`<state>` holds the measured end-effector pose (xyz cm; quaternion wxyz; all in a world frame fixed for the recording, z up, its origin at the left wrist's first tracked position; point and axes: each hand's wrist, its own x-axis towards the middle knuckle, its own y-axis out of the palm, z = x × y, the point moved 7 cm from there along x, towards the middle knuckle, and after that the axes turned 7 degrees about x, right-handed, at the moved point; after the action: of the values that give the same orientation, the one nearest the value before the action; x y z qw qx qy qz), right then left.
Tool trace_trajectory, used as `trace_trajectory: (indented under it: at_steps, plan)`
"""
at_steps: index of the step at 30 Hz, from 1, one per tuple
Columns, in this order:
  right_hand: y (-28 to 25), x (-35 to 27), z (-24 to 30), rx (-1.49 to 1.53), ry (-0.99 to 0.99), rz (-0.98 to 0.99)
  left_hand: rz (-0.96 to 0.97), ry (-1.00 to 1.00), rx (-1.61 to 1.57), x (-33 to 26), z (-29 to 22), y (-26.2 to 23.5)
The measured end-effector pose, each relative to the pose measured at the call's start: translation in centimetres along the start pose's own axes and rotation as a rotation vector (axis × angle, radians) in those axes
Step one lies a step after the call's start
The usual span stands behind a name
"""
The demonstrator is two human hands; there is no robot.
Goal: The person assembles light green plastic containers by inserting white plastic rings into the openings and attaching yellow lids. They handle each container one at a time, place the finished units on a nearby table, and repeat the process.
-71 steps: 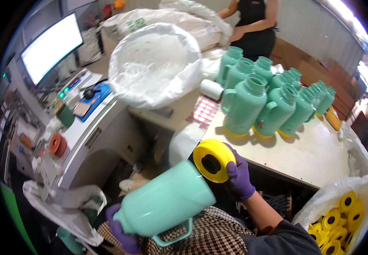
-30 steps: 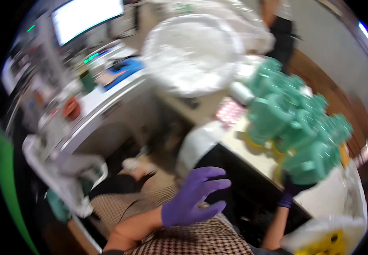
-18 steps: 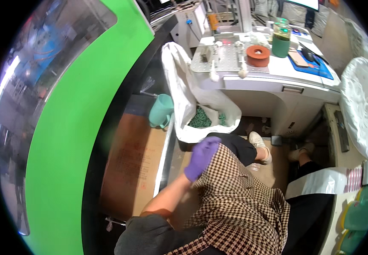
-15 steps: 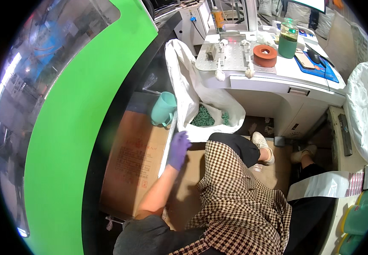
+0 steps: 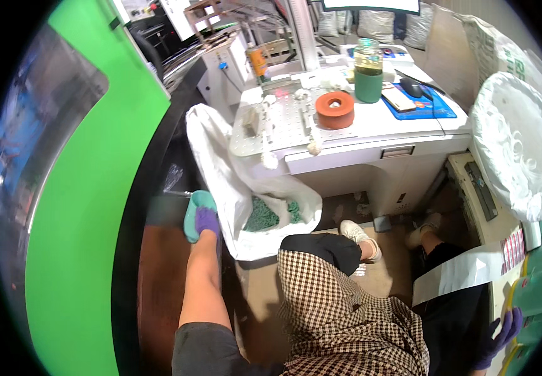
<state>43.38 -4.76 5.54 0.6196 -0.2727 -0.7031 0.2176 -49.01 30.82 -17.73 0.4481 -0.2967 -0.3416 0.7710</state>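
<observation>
The purple-gloved left hand (image 5: 207, 219) has just reached the round mint-green plastic jug (image 5: 192, 217) beside the white plastic bag (image 5: 205, 143), so bent fingers now touch it, grip hidden, while the purple-gloved right hand (image 5: 501, 335), fingers loosely spread, is by yellow-bottomed green plastic jugs (image 5: 536, 292).

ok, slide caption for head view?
Gloved left hand at a teal jug beside a white sack; open right hand near green flasks.

The left forearm (image 5: 205, 285) extends up the frame from the lower left, its purple-gloved left hand (image 5: 206, 221) left of centre, finger closure unclear. At lower right, the purple-gloved right hand (image 5: 501, 337) has parted fingers.
</observation>
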Motion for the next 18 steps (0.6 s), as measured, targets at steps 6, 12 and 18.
trace_trajectory:
  at_steps: [6,12,18]
  plan:
    - [0.3,1.6,4.4,0.108,-0.058,0.072,0.365,0.077,0.222,-7.4,1.9,5.1]
    - [3.4,5.6,9.4,0.523,-0.092,0.134,-0.224,-0.692,-1.522,-23.0,9.7,8.0]
    - [4.4,13.4,21.5,1.045,-0.288,0.134,-0.255,-0.199,-2.364,-35.3,10.0,-8.0]
